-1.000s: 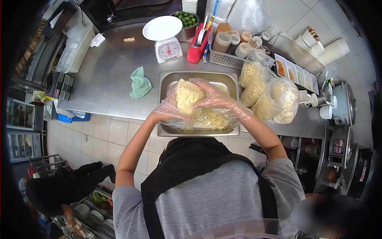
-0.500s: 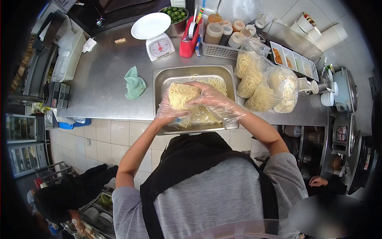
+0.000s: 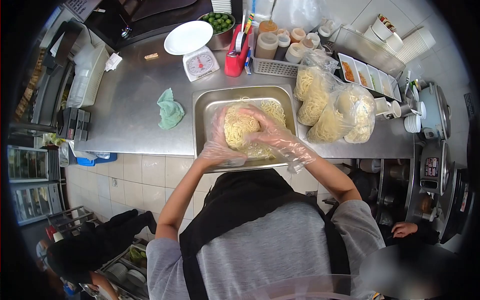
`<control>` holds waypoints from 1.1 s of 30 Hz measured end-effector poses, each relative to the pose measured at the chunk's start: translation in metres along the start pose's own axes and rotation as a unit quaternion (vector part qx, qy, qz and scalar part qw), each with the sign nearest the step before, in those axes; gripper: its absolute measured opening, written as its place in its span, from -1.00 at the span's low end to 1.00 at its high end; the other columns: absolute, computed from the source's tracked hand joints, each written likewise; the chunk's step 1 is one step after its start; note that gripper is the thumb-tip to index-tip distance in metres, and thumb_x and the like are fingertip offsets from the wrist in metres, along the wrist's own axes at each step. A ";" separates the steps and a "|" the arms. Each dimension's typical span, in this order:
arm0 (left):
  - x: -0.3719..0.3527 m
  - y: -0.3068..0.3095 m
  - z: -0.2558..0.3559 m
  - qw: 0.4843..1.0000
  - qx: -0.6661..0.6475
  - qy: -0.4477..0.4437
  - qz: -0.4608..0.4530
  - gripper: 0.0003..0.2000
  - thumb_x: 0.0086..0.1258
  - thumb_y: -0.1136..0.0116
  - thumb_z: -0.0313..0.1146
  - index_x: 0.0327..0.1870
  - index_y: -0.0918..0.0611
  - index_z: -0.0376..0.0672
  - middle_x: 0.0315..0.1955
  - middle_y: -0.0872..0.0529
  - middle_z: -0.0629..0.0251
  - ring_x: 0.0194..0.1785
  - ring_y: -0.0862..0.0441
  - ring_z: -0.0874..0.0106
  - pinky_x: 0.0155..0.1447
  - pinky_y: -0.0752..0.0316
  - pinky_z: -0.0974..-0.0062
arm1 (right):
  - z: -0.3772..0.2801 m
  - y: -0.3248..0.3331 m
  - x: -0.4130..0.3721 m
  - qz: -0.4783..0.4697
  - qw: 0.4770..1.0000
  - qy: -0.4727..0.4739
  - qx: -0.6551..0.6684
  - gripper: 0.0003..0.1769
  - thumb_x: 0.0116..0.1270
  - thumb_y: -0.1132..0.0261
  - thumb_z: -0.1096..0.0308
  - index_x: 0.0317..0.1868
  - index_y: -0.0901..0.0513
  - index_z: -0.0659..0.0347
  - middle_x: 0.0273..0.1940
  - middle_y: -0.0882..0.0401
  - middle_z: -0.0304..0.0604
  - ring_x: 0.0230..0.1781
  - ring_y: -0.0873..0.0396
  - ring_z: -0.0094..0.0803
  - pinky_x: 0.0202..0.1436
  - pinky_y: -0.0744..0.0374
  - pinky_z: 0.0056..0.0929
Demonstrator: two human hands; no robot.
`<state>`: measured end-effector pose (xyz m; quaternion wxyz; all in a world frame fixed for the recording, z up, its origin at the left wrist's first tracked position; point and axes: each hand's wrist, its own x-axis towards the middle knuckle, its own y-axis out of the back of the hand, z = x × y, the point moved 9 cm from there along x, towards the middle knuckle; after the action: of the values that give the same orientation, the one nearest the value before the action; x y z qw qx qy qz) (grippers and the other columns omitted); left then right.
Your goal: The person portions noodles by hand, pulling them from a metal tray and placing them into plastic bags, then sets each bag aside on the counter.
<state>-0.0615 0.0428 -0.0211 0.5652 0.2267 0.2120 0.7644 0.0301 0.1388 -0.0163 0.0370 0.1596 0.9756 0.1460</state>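
Observation:
Both my hands wear clear plastic gloves and cup a clump of pale yellow noodles (image 3: 239, 129) over a rectangular steel tray (image 3: 202, 92). My left hand (image 3: 218, 137) is curled along the clump's left side. From the right, my right hand (image 3: 270, 131) wraps its other side, the fingers over the top. More loose noodles (image 3: 274, 111) lie in the tray behind and beneath my hands. The gloves and the clump partly hide the tray's bottom.
Plastic bags of noodles (image 3: 327, 112) stand right of the tray. Behind are a kitchen scale (image 3: 201, 63), a red tape dispenser (image 3: 236, 59) and a basket of sauce bottles (image 3: 275, 66). A green cloth (image 3: 170, 109) lies left. Other people are at lower left and right.
The noodle clump has moved right and slightly down in the tray, between both hands. My left hand has come up along its left side.

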 end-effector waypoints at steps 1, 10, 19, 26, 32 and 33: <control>-0.001 0.003 0.000 0.999 -0.010 -0.013 -0.031 0.27 -0.19 -0.52 0.07 0.48 0.14 -0.19 0.46 0.10 0.00 0.52 0.13 0.09 0.53 0.17 0.25 | 0.006 0.001 -0.001 0.012 0.998 -0.010 0.053 0.06 0.01 -0.50 -0.04 0.46 -0.12 -0.02 0.48 0.04 0.05 0.47 -0.01 -0.01 0.46 -0.07 -0.04; -0.005 -0.015 -0.063 0.956 -0.214 0.168 -0.110 -0.09 0.24 -0.26 -0.02 0.49 0.01 -0.20 0.45 -0.02 0.00 0.52 0.10 0.22 0.51 0.13 0.39 | 0.030 -0.032 -0.018 -0.122 0.888 -0.262 0.358 0.18 0.23 -0.38 0.04 0.50 0.41 -0.01 0.40 -0.20 -0.07 0.43 -0.13 -0.23 0.39 -0.13 0.18; -0.009 -0.028 -0.055 0.818 -0.467 0.314 -0.119 -0.27 0.25 -0.31 -0.29 0.37 -0.15 -0.21 0.21 -0.42 0.14 0.19 -0.46 0.36 0.24 -0.42 0.45 | 0.024 -0.031 -0.010 -0.147 0.865 -0.327 0.351 -0.12 0.26 -0.34 0.02 0.42 -0.07 0.15 0.39 -0.19 -0.13 0.42 -0.14 -0.26 0.34 -0.29 0.01; -0.005 -0.034 -0.044 0.797 -0.471 0.349 -0.149 -0.17 0.22 -0.29 -0.46 0.43 0.01 -0.15 0.21 -0.40 0.08 0.20 -0.47 0.34 0.21 -0.48 0.41 | 0.037 -0.038 -0.005 -0.198 0.865 -0.328 0.323 -0.01 0.14 -0.43 -0.05 0.44 -0.13 0.19 0.34 -0.27 -0.09 0.37 -0.21 -0.22 0.30 -0.23 0.16; -0.020 -0.057 -0.100 0.830 -0.428 0.341 -0.106 0.09 -0.06 -0.50 -0.39 0.41 0.12 -0.12 0.25 -0.28 0.09 0.29 -0.34 0.32 0.30 -0.37 0.42 | 0.039 -0.018 -0.005 -0.069 0.880 -0.385 0.271 0.35 -0.16 -0.61 0.07 0.45 0.16 0.26 0.20 -0.39 0.09 0.27 -0.32 -0.12 0.13 -0.35 0.08; -0.018 -0.054 -0.097 0.838 -0.425 0.327 -0.099 0.12 -0.10 -0.54 -0.37 0.40 0.13 -0.11 0.25 -0.27 0.09 0.31 -0.31 0.31 0.33 -0.34 0.42 | 0.034 -0.016 -0.004 -0.071 0.884 -0.379 0.263 0.34 -0.16 -0.62 0.09 0.45 0.14 0.28 0.19 -0.39 0.09 0.27 -0.33 -0.12 0.16 -0.35 0.06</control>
<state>-0.0720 0.0342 -0.1329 0.5766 -0.3213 0.0602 0.7488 0.0332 0.1320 -0.0534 0.3708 0.1370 0.8986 -0.1903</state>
